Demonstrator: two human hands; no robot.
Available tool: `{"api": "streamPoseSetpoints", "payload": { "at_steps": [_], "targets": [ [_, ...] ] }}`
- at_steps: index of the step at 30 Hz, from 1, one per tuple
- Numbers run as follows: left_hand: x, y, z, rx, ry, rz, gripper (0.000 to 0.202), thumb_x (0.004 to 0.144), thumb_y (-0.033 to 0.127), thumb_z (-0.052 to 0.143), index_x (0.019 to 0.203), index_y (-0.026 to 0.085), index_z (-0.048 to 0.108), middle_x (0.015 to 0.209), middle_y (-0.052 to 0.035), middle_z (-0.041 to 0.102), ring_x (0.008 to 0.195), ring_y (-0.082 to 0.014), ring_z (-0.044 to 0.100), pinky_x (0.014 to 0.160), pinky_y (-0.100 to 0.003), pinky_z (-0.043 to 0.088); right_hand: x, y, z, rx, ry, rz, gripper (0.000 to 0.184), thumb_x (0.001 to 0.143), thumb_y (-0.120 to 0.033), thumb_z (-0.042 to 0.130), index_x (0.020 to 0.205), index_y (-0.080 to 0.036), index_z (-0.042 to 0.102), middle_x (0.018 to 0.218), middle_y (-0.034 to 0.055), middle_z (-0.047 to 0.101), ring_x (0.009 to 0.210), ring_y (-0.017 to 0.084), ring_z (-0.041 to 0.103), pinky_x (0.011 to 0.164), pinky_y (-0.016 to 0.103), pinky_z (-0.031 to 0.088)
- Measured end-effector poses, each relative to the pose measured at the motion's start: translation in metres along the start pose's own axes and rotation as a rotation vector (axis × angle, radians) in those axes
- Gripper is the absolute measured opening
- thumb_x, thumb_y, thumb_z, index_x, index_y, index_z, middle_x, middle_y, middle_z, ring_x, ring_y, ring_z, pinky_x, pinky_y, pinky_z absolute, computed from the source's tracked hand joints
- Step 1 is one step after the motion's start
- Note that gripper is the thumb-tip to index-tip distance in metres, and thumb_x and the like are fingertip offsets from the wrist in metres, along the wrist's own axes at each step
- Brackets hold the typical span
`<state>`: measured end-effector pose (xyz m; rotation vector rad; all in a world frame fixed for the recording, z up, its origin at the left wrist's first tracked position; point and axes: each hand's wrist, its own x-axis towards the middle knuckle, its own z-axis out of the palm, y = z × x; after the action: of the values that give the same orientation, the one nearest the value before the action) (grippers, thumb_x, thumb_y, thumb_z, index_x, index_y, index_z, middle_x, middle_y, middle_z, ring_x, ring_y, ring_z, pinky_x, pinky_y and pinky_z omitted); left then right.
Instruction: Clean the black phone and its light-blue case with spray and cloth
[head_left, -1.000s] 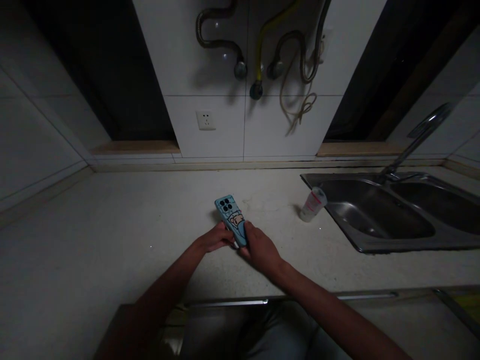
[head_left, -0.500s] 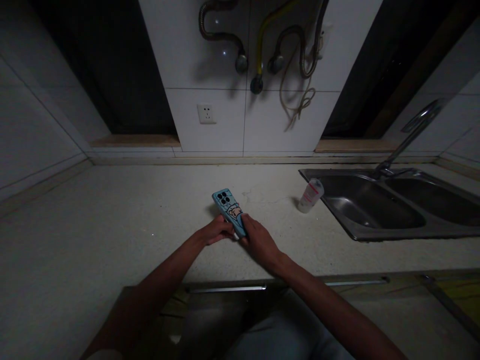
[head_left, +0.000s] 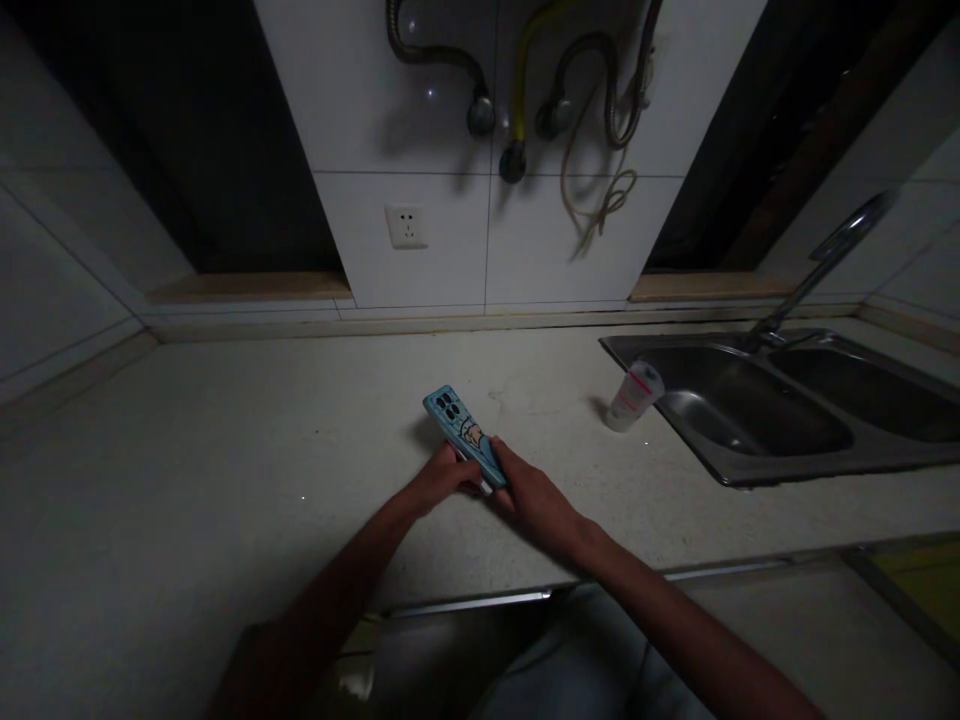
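Phone (head_left: pixel 463 434) in a blue cartoon case lies back-up near the middle of the pale surface (head_left: pixel 225 450), its camera end pointing far and a little left, its near end caught between the 2 hands. The left hand (head_left: pixel 442 480) pinches the near left edge with curled fingers; the right hand (head_left: pixel 536 497) closes over the near right corner, thumb side toward the case. Both hands look clamped on the phone, close together and nearly touching each other, though the light is dim and I cannot tell exactly how far the fingers wrap underneath.

Both forearms come in low from the near edge and meet in a narrow V at the phone, wrists close to the surface, the right arm stretched further than the left.

What worries me, standing here, is that the grip takes only the near end. If the phone is lifted that way, I would judge the far end could tip down and knock the surface, or the smooth case could slide out of the fingers. A small plastic bottle (head_left: pixel 634 396) leans at the rim of the sink (head_left: pixel 750 470), well to the right; a wide sweep of the right arm could topple it into the basin. The poor light makes any slip harder to catch.
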<state>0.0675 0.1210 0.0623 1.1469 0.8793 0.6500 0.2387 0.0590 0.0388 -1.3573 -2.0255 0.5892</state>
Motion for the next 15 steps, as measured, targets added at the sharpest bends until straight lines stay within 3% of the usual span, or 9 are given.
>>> {"api": "streamPoseSetpoints", "payload": {
  "at_steps": [3,7,15],
  "targets": [
    [-0.003,0.004,0.002,0.040,0.012,-0.036,0.026,0.055,0.022,0.067,0.080,0.015,0.059,0.073,-0.0025,0.066,0.065,-0.0152,0.063,0.061,-0.029,0.056,0.002,-0.009,-0.003,0.024,-0.038,0.006,0.061,0.086,-0.010,0.056,0.144,-0.015,0.040,0.135,0.0187,0.061,0.117,0.028,0.065,0.098,0.044,0.054],
    [-0.001,0.011,0.003,0.011,-0.006,-0.111,0.037,0.054,0.020,0.067,0.090,0.016,0.057,0.077,-0.0032,0.069,0.065,-0.0167,0.066,0.060,-0.030,0.057,0.005,-0.006,0.001,-0.090,-0.024,0.000,0.066,0.082,-0.005,0.057,0.145,-0.014,0.039,0.138,0.0202,0.058,0.124,0.028,0.060,0.104,0.045,0.050],
    [-0.001,0.016,-0.009,-0.025,-0.120,-0.204,0.036,0.052,0.017,0.067,0.087,0.015,0.059,0.073,-0.0047,0.072,0.062,-0.0187,0.069,0.062,-0.033,0.059,0.009,-0.018,-0.001,-0.410,-0.231,0.050,0.056,0.091,-0.010,0.050,0.145,-0.005,0.037,0.130,0.0273,0.062,0.107,0.031,0.069,0.087,0.041,0.058]
  ]
}}
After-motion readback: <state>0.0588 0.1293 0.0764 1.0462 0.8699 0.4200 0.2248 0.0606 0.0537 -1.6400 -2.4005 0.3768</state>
